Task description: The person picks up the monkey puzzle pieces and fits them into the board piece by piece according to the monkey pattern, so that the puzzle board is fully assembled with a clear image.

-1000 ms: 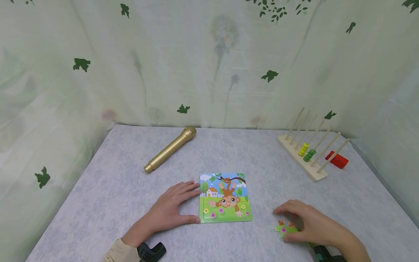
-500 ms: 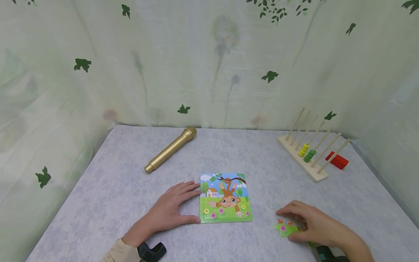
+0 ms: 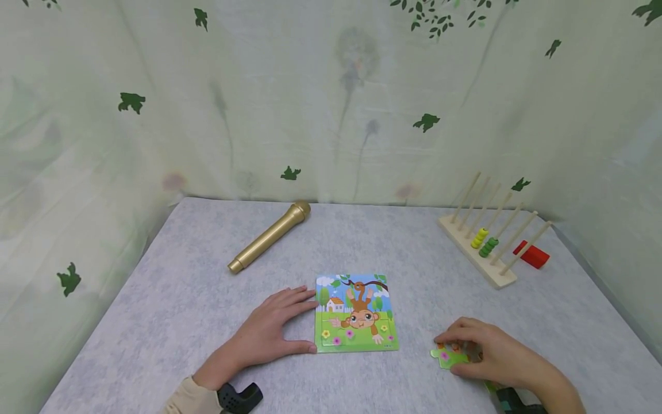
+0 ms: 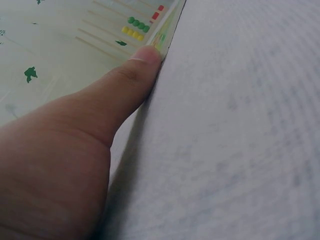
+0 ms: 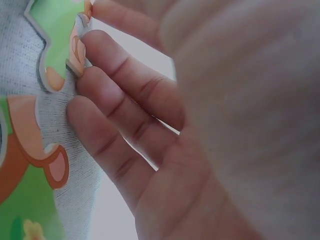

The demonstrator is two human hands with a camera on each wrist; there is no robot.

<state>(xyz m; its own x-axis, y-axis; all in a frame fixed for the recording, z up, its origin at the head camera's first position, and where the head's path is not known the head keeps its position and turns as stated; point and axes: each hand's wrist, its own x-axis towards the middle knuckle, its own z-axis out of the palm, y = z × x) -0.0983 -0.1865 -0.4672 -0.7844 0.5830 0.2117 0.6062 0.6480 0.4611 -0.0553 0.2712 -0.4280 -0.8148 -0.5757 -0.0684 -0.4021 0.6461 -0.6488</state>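
In the head view, a square monkey jigsaw puzzle (image 3: 357, 313) lies flat mid-table. My left hand (image 3: 274, 328) rests at its left side, fingers extended and thumb spread, fingertips touching the edge. The left wrist view shows that thumb (image 4: 125, 82) against the puzzle's edge. To the right, my right hand (image 3: 488, 351) pinches a green puzzle piece (image 3: 449, 357) with a pink flower between thumb and index finger. Seen from the right wrist, this piece (image 5: 56, 35) is by the fingertips, and another piece (image 5: 30, 185) with a brown ear lies nearer. The palm partly hides the pieces.
A gold microphone (image 3: 269, 237) lies at the back left. At the back right stands a wooden peg rack (image 3: 478, 253) with yellow beads (image 3: 479, 238) and green beads (image 3: 488, 247). Red beads (image 3: 532, 255) are beside it. A leaf-patterned curtain (image 3: 310, 103) borders the table's back.
My right hand's thumb and index finger have closed onto the green puzzle piece, which has shifted slightly left and up. The left hand and the puzzle have stayed in place.
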